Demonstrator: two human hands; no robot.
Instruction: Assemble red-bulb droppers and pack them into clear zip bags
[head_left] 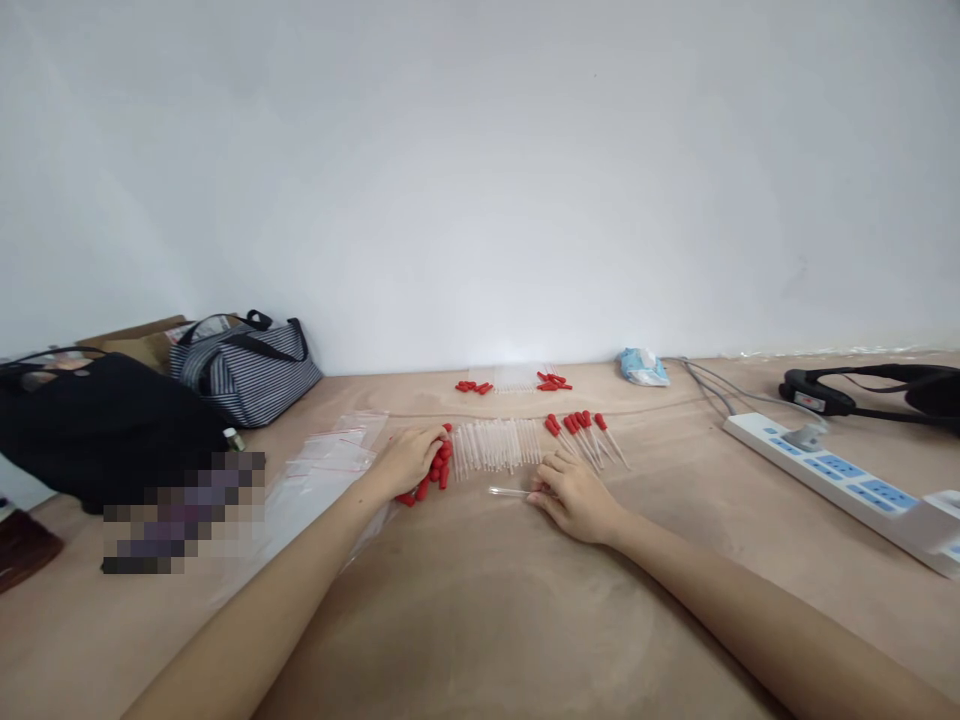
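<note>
My left hand [409, 464] is over a small pile of red rubber dropper bulbs [436, 470], its fingers curled and closed on a bulb at the pile's far side. In my right hand [576, 496] a clear glass dropper tube [507, 491] is pinched, its free end pointing left above the table. Between the hands lies a row of clear dropper tubes [491, 445], side by side. Several droppers with red bulbs fitted [577, 428] lie just beyond my right hand, tubes angled toward me.
Further back are more tubes [514, 377] with red bulbs [553, 381] beside them. Clear zip bags [330, 470] lie under my left forearm. A striped bag [255, 365] and a black bag [112, 430] stand left. Right are a power strip [832, 475], a blue-white packet [643, 367] and black headgear [862, 395].
</note>
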